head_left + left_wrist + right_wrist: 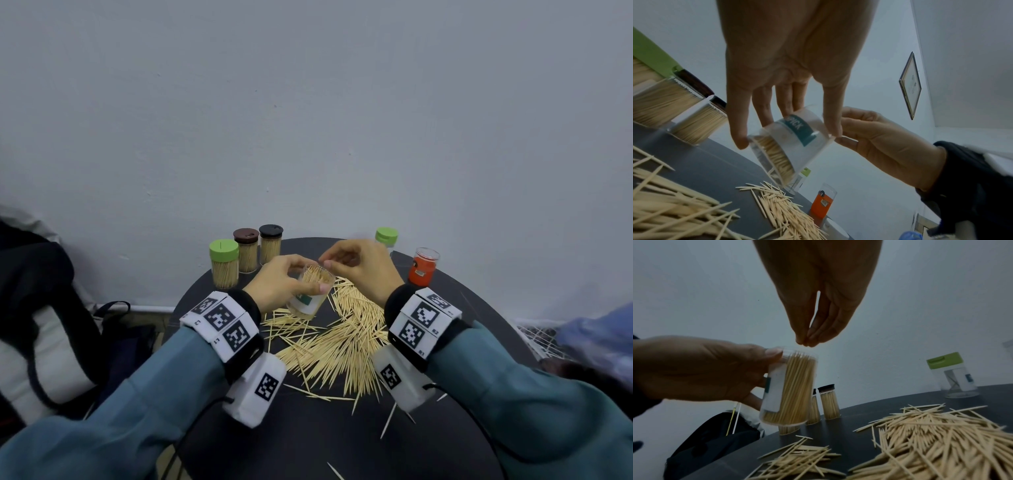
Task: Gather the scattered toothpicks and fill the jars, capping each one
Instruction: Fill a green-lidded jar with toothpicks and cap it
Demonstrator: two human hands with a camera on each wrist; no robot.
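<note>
My left hand [284, 279] grips a clear, uncapped jar [310, 296] with a teal label, tilted above the dark round table [308, 438]. The jar [791, 386] is packed with upright toothpicks, and the thumb and fingers of the left hand [785, 105] wrap its wall [797, 142]. My right hand [346, 263] hovers just over the jar's mouth. Its fingertips [807, 339] are bunched together, and I see no toothpick between them. A big pile of loose toothpicks [342, 342] lies on the table below both hands and spreads toward me [931, 434].
Three capped, full jars stand at the back left: green cap [224, 263], brown cap [246, 250], black cap [270, 245]. A green-capped, nearly empty jar [386, 237] and an uncapped orange-labelled jar [423, 267] stand back right. A black bag [34, 291] sits left of the table.
</note>
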